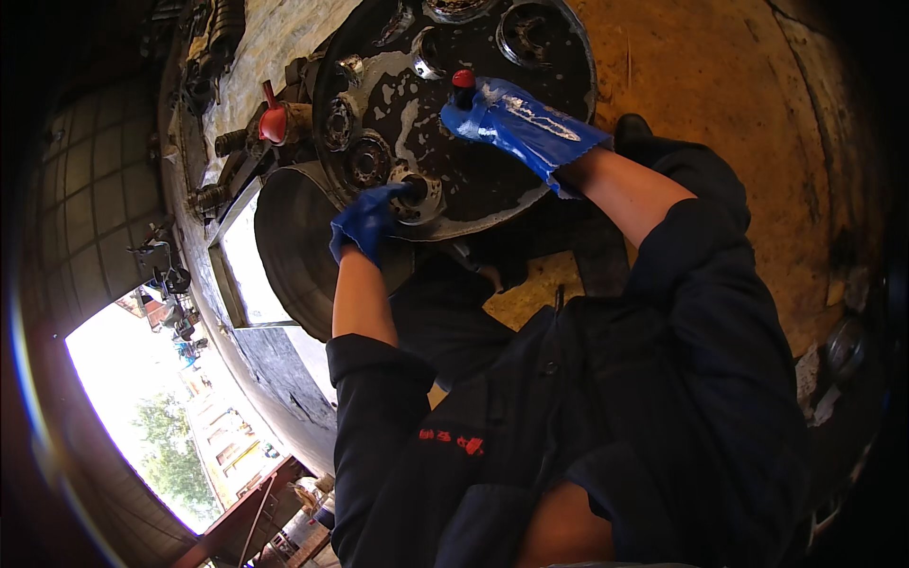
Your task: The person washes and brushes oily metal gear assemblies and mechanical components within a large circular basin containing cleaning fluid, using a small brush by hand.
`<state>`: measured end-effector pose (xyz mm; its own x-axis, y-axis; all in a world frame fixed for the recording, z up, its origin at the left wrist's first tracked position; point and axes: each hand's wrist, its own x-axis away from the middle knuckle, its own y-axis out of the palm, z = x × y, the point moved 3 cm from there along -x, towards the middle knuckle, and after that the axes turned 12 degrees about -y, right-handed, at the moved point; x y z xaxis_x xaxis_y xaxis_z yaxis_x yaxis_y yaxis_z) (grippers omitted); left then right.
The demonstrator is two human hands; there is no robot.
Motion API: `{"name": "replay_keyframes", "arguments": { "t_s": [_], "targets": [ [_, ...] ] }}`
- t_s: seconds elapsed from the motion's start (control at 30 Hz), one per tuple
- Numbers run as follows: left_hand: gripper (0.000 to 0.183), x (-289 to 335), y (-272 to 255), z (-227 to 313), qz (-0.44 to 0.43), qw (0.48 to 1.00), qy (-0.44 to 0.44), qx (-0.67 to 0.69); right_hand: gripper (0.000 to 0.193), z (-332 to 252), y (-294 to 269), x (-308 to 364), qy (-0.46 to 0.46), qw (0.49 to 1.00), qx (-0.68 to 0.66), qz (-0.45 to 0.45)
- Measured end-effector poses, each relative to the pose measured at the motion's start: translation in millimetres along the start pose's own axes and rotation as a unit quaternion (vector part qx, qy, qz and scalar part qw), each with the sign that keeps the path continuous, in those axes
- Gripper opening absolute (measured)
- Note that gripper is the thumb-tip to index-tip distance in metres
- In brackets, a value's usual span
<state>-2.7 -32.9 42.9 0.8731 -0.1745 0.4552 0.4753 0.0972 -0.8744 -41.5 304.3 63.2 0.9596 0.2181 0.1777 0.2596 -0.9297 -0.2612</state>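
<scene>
My left hand [365,225], in a blue rubber glove, reaches to the near left rim of a round, dark tub [469,232]. Its fingers close on the edge of a wet, round metal part [424,201] with a dark centre. Over the middle of the tub my right hand [488,118], gloved the same way, is wrapped round a red-and-black handle [463,79]; the rest of that tool is hidden. Dark liquid with patches of foam covers the tub's bottom. Beside my left hand lies a ringed metal part with holes [367,161].
More metal parts lie in the tub, among them a ring [524,36] at the far side and a curved piece [428,54]. A large dark drum [303,251] stands at the left, with a red funnel-shaped thing [273,118] beyond it. The stained brown floor [720,85] stretches right.
</scene>
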Motion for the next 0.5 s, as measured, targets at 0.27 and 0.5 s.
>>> {"name": "replay_keyframes", "arguments": {
  "t_s": [0.27, 0.5],
  "targets": [
    [0.06, 14.7, 1.3, 14.2, 0.013, 0.984, -0.06, 0.166, 0.027, 7.6, -2.0, -0.8, -0.037, 0.999, -0.027, -0.025],
    [0.074, 36.4, -24.3, 52.8, 0.079, 0.995, -0.054, -0.014, 0.026, 8.4, 9.1, -2.6, -0.051, 0.988, 0.145, 0.005]
  ]
}}
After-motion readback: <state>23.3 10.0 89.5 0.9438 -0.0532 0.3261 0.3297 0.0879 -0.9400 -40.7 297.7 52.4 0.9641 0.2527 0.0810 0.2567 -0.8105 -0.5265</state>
